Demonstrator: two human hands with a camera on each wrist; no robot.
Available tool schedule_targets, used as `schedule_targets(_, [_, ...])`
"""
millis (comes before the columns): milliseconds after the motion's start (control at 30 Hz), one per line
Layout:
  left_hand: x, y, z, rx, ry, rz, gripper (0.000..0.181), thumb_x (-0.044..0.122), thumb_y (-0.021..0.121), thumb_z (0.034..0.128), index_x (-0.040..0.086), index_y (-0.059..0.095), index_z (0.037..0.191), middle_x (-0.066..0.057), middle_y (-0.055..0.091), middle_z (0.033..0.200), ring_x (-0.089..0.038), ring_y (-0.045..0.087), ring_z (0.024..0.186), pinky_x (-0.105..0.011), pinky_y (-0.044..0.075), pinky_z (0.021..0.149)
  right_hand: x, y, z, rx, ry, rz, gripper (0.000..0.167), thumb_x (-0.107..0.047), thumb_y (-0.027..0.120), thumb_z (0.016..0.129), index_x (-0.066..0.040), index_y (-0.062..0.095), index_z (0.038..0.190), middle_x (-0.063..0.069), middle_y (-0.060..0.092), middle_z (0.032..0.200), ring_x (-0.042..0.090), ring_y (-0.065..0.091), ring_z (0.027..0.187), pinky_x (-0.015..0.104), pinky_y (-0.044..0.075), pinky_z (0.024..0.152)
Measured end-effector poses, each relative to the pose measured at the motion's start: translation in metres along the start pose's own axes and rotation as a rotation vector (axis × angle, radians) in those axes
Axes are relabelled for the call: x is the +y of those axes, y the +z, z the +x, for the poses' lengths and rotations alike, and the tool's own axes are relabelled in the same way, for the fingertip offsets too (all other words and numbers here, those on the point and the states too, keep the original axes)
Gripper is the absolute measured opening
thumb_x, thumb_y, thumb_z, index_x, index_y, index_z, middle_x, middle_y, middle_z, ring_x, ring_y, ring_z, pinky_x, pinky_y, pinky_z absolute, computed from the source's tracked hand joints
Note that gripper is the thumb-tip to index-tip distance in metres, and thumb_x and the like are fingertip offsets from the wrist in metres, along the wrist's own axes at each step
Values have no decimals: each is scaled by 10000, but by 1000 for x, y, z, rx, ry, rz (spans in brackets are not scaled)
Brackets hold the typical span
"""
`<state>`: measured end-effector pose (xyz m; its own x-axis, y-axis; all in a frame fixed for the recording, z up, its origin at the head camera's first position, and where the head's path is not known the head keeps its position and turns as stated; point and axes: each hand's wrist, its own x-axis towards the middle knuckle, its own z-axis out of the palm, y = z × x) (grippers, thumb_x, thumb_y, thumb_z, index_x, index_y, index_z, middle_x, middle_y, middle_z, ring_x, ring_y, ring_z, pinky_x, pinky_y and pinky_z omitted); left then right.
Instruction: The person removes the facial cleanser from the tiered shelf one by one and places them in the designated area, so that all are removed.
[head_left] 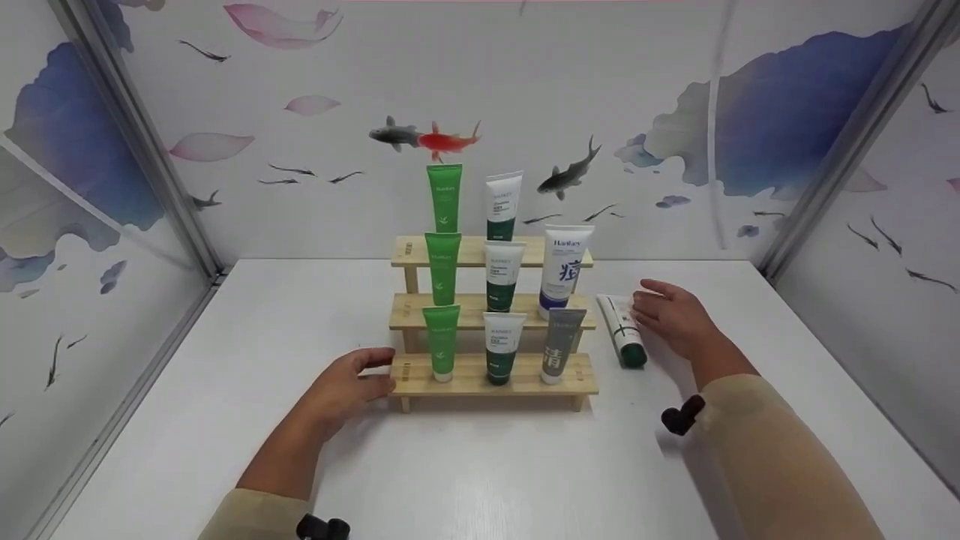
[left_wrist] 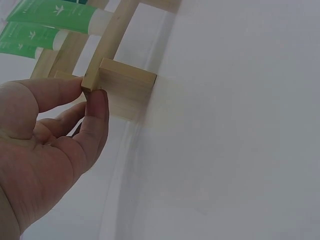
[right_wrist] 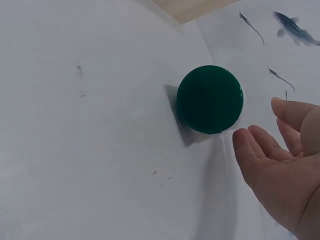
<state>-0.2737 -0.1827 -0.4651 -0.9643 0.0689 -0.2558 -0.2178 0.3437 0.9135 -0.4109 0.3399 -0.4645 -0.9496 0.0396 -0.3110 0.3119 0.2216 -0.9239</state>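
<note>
A three-tier wooden display stand (head_left: 495,365) holds several upright squeeze tubes. My left hand (head_left: 349,386) pinches the left end of its lowest shelf; in the left wrist view the thumb (left_wrist: 57,93) lies on one face of the board and a fingertip on the other. To the right of the stand, a white squeeze tube (head_left: 619,322) with a green cap (right_wrist: 210,100) lies on the table. My right hand (head_left: 675,319) is beside that tube, fingers loosely bent and not wrapped round it. Whether its fingertips touch the tube cannot be told.
Green tubes (head_left: 442,341) form the left column, white-and-green tubes (head_left: 500,349) the middle one. On the right stand a white-and-blue tube (head_left: 564,262) on the middle shelf and a grey tube (head_left: 562,345) below. Printed panels (head_left: 465,67) enclose the white table (head_left: 480,472).
</note>
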Motion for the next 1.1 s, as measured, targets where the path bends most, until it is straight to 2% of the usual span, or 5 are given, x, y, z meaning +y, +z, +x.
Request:
schedule_targets(233, [1,1,-1,2,11,19,577,100,695,995,104,556,1556,-113,517,1642,-318,595,1426,-426,545,1105,-7,4,-7,40,-38,90,657,-269,606,1106,-242,313,1693,53,378,1747,238,432,1585,371,411,1269])
schedule_targets(533, [1,1,-3,11,10,27,569,103,698,994,106,565,1547,-118,525,1634,-325,588,1432,-452,533,1127,-17,9,-22,27,-104,90,645,-323,617,1098,-244,343,1677,57,416,1724,240,465,1566,367,425,1256])
schedule_targets(867, [3,1,-2,9,12,21,562,101,691,996,97,567,1544,-124,527,1631,-318,590,1421,-410,554,1096,-35,14,-43,15,-159,107,664,-400,652,1067,-231,382,1649,77,467,1668,230,523,1513,356,449,1234])
schedule_targets(1100, [1,1,-3,9,9,11,564,97,689,998,96,562,1547,-117,520,1640,-303,594,1420,-426,547,1108,-60,24,-57,5,-240,150,670,-394,710,1030,-200,437,1610,21,570,1503,210,592,1420,246,549,1096])
